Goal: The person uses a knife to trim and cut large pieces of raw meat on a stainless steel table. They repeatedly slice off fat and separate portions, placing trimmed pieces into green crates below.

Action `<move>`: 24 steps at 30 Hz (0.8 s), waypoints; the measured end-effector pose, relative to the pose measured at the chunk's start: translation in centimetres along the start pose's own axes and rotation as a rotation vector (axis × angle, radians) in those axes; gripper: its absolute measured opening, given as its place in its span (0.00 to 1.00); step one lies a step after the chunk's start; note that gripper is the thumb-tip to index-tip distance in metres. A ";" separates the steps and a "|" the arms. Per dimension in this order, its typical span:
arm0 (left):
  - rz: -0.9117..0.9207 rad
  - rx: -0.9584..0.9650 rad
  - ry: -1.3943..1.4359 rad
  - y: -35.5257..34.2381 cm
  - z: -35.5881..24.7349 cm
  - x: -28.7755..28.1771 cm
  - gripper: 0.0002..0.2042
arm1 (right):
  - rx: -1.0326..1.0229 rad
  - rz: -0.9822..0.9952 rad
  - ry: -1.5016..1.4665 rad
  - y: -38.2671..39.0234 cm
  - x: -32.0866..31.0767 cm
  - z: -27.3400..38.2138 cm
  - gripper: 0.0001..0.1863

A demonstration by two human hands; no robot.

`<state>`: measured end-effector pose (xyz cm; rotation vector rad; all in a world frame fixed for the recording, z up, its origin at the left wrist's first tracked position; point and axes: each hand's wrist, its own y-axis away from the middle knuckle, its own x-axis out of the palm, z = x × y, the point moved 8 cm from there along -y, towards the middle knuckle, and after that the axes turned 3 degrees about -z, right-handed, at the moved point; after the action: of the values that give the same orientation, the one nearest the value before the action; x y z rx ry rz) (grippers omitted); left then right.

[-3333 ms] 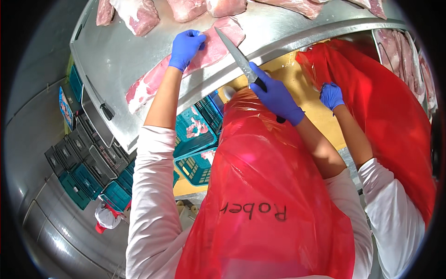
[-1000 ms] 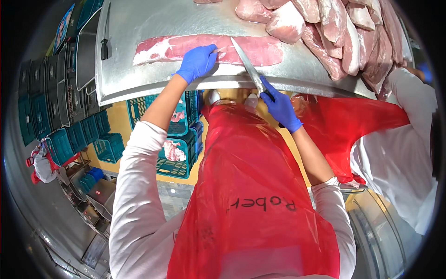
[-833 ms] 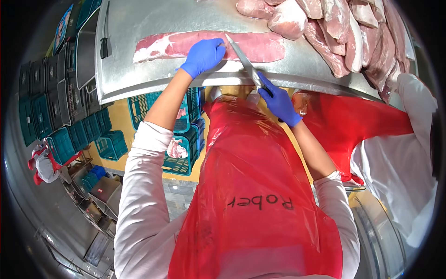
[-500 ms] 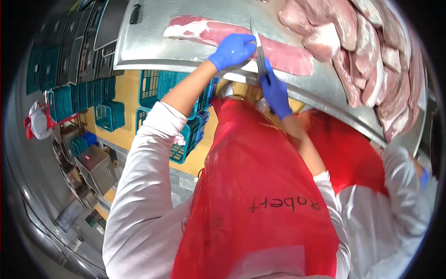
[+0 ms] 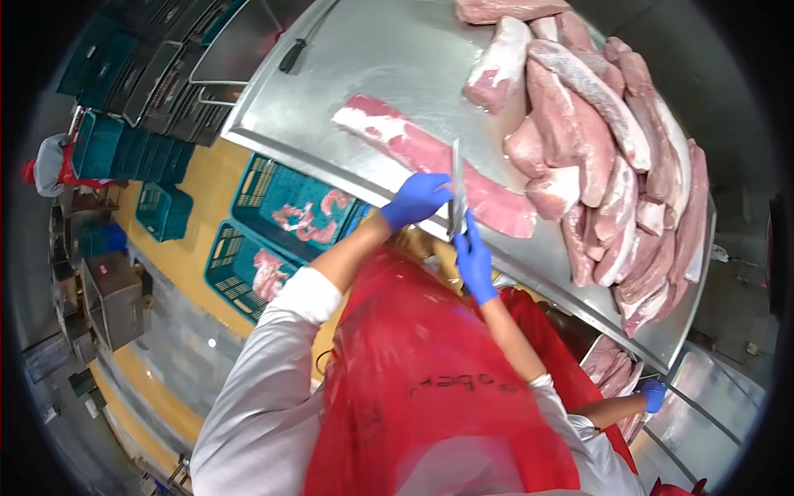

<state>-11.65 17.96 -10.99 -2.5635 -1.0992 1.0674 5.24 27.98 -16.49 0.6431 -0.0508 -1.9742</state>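
2 blue-gloved hands are at the near edge of 1 metal table [image 5: 389, 58]. 1 long strip of meat [image 5: 423, 157] lies on the table, close to that edge. The left hand [image 5: 416, 201], over the table's near edge, has its fingers curled in beside a blade; whether they pinch anything or touch the strip, I cannot tell. The right hand [image 5: 474, 260], just off the same edge, has its fingers wrapped around the handle of 1 knife [image 5: 456, 178] pointing across the strip. 1 dark-handled blade [image 5: 294, 54] lies near the table's left end. Over 10 overlapping meat pieces [image 5: 571, 149] heap on the table's right part. Below the table's near-left edge, 2 teal crates [image 5: 256, 182] hold pale trimmings [image 5: 268, 275]. 1 co-worker's hand [image 5: 653, 397] is just off the table's near-right corner.
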 end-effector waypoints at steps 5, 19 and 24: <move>-0.018 -0.360 0.734 -0.9 3.4 1.0 0.11 | -0.369 -0.181 0.094 -3.2 2.6 3.5 0.31; -0.064 -0.475 0.319 5.3 12.4 -10.2 0.11 | -0.104 -0.443 -0.009 -0.4 -3.0 0.5 0.29; 0.405 -0.677 0.239 8.7 10.6 -3.7 0.11 | 0.009 -0.697 -0.086 3.4 -5.0 1.9 0.21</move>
<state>-15.48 7.79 -20.17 -3.4431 -1.0300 0.4544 8.84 30.06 -11.74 0.6323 0.1303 -2.6719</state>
